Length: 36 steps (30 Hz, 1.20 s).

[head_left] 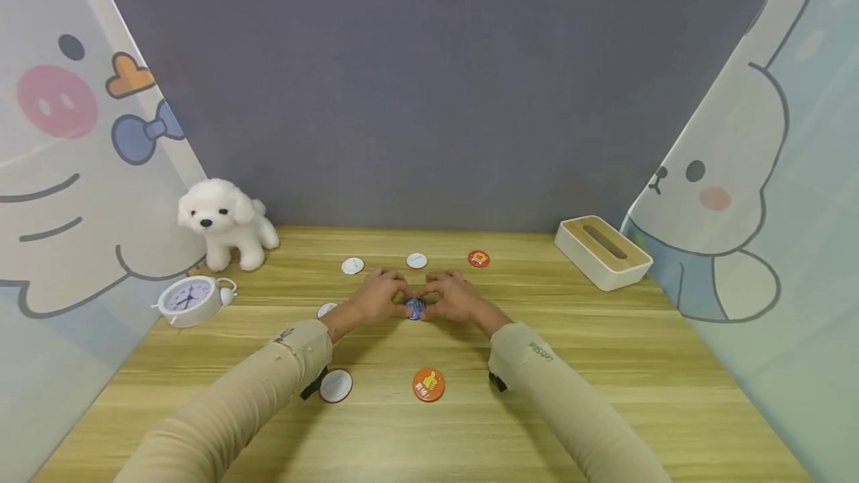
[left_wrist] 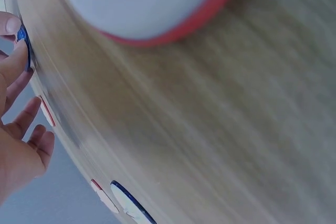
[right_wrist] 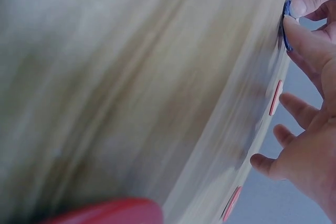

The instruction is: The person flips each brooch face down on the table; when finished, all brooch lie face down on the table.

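Observation:
A round blue pin badge (head_left: 415, 308) is near the middle of the wooden table, between both hands. The left hand (head_left: 381, 295) pinches its left side with thumb and finger. From the other side, the right hand (head_left: 454, 297) grips it with thumb and finger. In the left wrist view the blue badge (left_wrist: 23, 38) appears edge-on at the fingertips, and the right wrist view shows the blue badge (right_wrist: 286, 27) likewise. Part of its face is covered by fingers. A white round badge (head_left: 326, 309) lies beside the left wrist, partly hidden by the arm.
An orange thumbs-up badge (head_left: 428, 384) and a white badge (head_left: 335, 386) lie nearer the front. Behind the hands are white badges (head_left: 352, 265) and a red badge (head_left: 479, 258). A plush dog (head_left: 228, 223) and alarm clock (head_left: 191, 300) stand left; a tissue box (head_left: 602, 252) sits right.

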Motion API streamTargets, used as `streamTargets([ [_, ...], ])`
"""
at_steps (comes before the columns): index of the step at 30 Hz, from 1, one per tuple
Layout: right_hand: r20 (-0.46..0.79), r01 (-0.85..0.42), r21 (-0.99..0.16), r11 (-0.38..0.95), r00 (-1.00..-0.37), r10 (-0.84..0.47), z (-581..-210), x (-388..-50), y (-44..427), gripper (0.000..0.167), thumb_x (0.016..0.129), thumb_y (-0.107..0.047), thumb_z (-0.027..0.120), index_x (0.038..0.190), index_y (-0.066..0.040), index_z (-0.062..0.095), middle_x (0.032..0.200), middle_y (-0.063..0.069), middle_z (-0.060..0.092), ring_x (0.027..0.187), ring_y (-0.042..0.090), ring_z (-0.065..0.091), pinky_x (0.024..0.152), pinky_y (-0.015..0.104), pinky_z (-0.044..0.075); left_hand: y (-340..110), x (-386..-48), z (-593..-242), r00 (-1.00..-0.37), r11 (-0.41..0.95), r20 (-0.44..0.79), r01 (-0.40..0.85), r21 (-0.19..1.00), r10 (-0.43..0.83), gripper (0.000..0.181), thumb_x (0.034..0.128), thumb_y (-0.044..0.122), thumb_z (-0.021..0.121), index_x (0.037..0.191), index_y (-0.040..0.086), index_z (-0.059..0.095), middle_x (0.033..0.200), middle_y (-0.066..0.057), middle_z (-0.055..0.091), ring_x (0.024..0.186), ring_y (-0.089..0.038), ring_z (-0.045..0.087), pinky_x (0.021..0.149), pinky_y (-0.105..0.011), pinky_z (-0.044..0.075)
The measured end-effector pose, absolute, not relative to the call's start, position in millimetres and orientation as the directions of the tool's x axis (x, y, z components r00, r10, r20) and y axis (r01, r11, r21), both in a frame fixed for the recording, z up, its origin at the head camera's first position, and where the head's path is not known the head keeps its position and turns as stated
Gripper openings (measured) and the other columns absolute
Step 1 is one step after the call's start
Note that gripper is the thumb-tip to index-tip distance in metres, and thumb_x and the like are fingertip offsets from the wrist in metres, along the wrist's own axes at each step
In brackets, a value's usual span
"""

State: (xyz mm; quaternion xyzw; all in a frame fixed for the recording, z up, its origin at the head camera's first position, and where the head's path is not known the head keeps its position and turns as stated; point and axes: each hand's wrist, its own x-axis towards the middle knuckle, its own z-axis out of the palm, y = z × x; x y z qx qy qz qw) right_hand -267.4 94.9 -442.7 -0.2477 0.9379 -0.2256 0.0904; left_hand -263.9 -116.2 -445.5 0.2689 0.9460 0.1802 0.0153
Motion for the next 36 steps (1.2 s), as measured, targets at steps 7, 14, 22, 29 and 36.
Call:
streamTargets([
  [7, -0.041, -0.408, -0.492, 0.769, -0.871, -0.489, -443, -267, 92, 0.034, 0.083, -0.032, 0.083, 0.115, -0.027, 0.075, 0.156, 0.012, 0.043, 0.146, 0.043, 0.026, 0.114, 0.069, 0.022, -116, -263, -445, -0.853, 0.789, 0.088, 0.512, 0.339, 0.515, 0.023, 0.0822, 0.037, 0.082, 0.095, 0.020, 0.073, 0.125, -0.004, 0.064, 0.113, -0.027, 0.048, 0.104, -0.050, 0.036],
  [14, -0.025, -0.402, -0.515, 0.757, -0.875, -0.483, -440, -266, 90, 0.025, 0.084, -0.029, 0.082, 0.107, -0.027, 0.075, 0.156, 0.013, 0.044, 0.145, 0.043, 0.028, 0.113, 0.071, 0.022, -115, -262, -444, -0.855, 0.794, 0.097, 0.511, 0.330, 0.510, 0.021, 0.0811, 0.038, 0.083, 0.086, 0.022, 0.070, 0.123, -0.004, 0.066, 0.108, -0.025, 0.047, 0.101, -0.047, 0.036],
  [22, -0.016, -0.408, -0.519, 0.751, -0.874, -0.485, -435, -266, 89, 0.020, 0.083, -0.024, 0.082, 0.100, -0.025, 0.072, 0.152, 0.012, 0.048, 0.143, 0.043, 0.031, 0.113, 0.069, 0.023, -114, -262, -442, -0.843, 0.781, 0.119, 0.531, 0.327, 0.524, 0.019, 0.0841, 0.036, 0.081, 0.084, 0.020, 0.072, 0.125, -0.006, 0.066, 0.111, -0.027, 0.049, 0.100, -0.046, 0.037],
  [29, 0.007, -0.414, -0.536, 0.736, -0.874, -0.487, -433, -267, 88, 0.013, 0.085, -0.019, 0.080, 0.093, -0.023, 0.071, 0.151, 0.015, 0.050, 0.142, 0.044, 0.031, 0.112, 0.070, 0.024, -115, -261, -441, -0.822, 0.758, 0.138, 0.564, 0.328, 0.552, 0.017, 0.0863, 0.033, 0.079, 0.083, 0.017, 0.073, 0.126, -0.008, 0.066, 0.116, -0.030, 0.050, 0.101, -0.049, 0.037],
  [36, 0.015, -0.408, -0.575, 0.709, -0.872, -0.490, -431, -265, 89, 0.007, 0.089, -0.020, 0.077, 0.090, -0.022, 0.070, 0.152, 0.013, 0.049, 0.144, 0.043, 0.029, 0.112, 0.072, 0.020, -120, -260, -441, -0.804, 0.729, 0.154, 0.588, 0.349, 0.574, 0.016, 0.0905, 0.030, 0.074, 0.089, 0.015, 0.076, 0.124, -0.009, 0.068, 0.119, -0.032, 0.053, 0.102, -0.049, 0.037],
])
